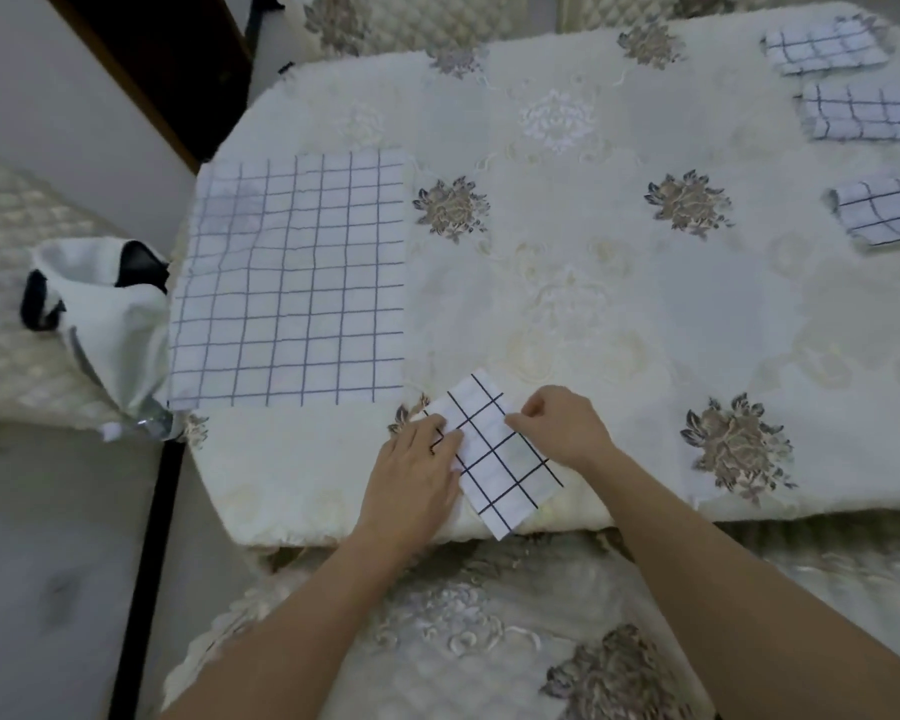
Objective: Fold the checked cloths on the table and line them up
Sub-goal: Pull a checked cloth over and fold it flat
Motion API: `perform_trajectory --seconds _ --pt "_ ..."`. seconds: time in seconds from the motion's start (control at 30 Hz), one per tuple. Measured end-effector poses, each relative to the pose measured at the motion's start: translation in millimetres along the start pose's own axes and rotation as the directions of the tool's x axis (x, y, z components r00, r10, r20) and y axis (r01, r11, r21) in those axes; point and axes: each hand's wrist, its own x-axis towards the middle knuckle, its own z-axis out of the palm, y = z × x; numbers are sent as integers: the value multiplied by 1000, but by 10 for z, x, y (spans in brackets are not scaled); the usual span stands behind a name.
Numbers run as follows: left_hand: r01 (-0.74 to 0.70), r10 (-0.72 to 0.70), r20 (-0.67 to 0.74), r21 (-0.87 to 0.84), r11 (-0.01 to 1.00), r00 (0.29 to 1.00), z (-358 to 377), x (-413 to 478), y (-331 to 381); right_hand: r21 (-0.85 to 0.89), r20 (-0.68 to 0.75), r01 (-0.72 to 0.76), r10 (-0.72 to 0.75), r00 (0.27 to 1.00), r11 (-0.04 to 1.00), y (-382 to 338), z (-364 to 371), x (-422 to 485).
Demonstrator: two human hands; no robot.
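White cotton crossed with dark grid lines makes up the small folded cloth (pixel 494 449) lying at the near edge of the table (pixel 567 314), tilted so that its long side runs diagonally and its lowest corner juts just past the table's rim. The left hand (pixel 417 470) lies flat on the cloth's left edge, fingers straight and pressing down. The right hand (pixel 557 428) has its fingers curled and pinches the cloth's right edge near the upper corner. To the left, well apart from the hands, a large checked cloth (pixel 292 283) is spread out flat and unfolded, its left side reaching the table's edge. Along the far right side of the table three folded checked cloths sit one behind the other with gaps between them: the farthest (pixel 827 46), the middle one (pixel 866 114) and the nearest (pixel 884 213), which is partly cut off by the frame. The table wears a cream embroidered cover with brown-grey flower motifs. Off the table's left edge a white cloth bag (pixel 105 309) with dark trim stands open beside a quilted seat (pixel 17 283).
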Motion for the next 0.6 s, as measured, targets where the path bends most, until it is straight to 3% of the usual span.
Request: perform_trajectory --seconds 0.17,0.3,0.43,0.53,0.6 --pt "50 -50 -2 -45 998 999 28 -20 28 12 26 4 -4 1000 1000 -88 38 -5" --pt "91 -91 6 -97 991 996 34 -26 36 138 56 35 -43 998 990 -132 -14 -23" --pt "104 -101 28 -155 982 995 21 -17 33 375 129 18 -71 989 927 -155 -72 -40" --pt "111 -110 15 -233 966 994 -6 -25 20 355 166 45 -110 980 934 -135 -40 -66" --pt "160 -166 16 -376 913 986 -55 -34 9 332 150 63 -118 982 941 -131 -16 -124"
